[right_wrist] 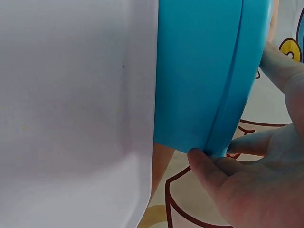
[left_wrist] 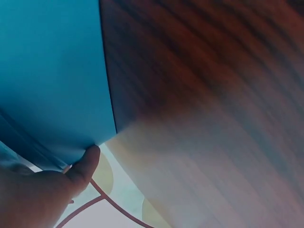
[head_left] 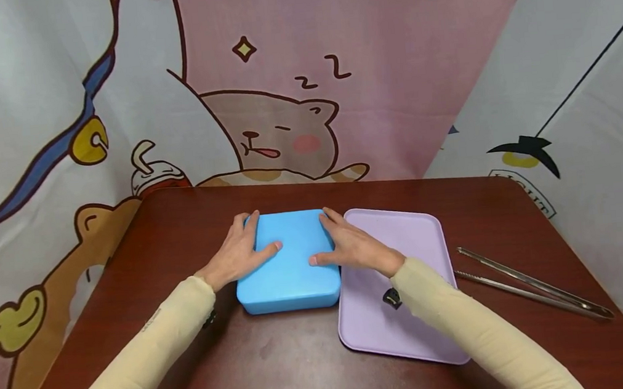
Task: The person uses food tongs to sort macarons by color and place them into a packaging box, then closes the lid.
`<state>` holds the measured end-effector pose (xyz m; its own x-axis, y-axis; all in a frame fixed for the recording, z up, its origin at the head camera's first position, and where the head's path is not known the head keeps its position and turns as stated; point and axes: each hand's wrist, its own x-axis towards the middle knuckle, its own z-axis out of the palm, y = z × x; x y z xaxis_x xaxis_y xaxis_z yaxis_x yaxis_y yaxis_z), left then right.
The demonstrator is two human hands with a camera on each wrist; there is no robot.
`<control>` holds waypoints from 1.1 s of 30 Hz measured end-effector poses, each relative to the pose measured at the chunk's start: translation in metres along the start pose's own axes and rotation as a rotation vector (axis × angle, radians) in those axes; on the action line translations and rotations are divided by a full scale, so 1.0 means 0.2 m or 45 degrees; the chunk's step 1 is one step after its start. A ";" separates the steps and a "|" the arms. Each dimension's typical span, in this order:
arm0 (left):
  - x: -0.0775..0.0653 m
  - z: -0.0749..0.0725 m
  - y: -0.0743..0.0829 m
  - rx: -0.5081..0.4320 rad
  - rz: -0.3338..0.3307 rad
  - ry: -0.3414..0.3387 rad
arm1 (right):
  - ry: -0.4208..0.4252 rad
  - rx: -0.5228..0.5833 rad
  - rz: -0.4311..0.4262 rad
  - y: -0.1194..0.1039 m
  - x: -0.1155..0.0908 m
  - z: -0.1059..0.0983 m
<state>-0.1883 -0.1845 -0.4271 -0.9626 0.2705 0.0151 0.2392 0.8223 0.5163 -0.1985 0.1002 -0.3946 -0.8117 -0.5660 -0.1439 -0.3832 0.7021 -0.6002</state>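
A light-blue lidded box point(head_left: 292, 286) sits flat on the brown table, with a lid seam point(right_wrist: 231, 76) along its side in the right wrist view. My left hand point(head_left: 240, 251) grips its left side, the thumb lying on the lid and the fingers over the far left edge. On the opposite side my right hand point(head_left: 359, 246) holds it the same way, thumb on top. In the right wrist view, fingertips of the right hand point(right_wrist: 266, 180) touch the box's far corner. The left wrist view shows a left-hand finger against a corner of the box point(left_wrist: 52, 80).
A lilac tray point(head_left: 368, 331) lies right beside the box, partly under the right forearm. Metal tongs point(head_left: 530, 280) lie spread at the table's right side. A printed cartoon curtain point(head_left: 391, 88) hangs behind the brown table point(head_left: 271, 371).
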 end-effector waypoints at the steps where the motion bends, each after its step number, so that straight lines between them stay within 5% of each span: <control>1: 0.00 0.00 0.00 0.000 0.000 -0.003 | 0.006 -0.013 -0.002 0.00 0.00 0.00; 14: 0.05 -0.02 -0.04 -0.298 -0.060 0.021 | 0.048 0.090 0.061 0.05 0.06 -0.02; 33: 0.02 -0.01 -0.05 -0.265 -0.094 -0.056 | 0.044 0.074 0.011 0.08 0.01 -0.02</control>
<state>-0.1946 -0.1926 -0.4298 -0.9689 0.2390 -0.0642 0.1327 0.7208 0.6804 -0.2078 0.1127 -0.4023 -0.8302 -0.5439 -0.1226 -0.3505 0.6802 -0.6438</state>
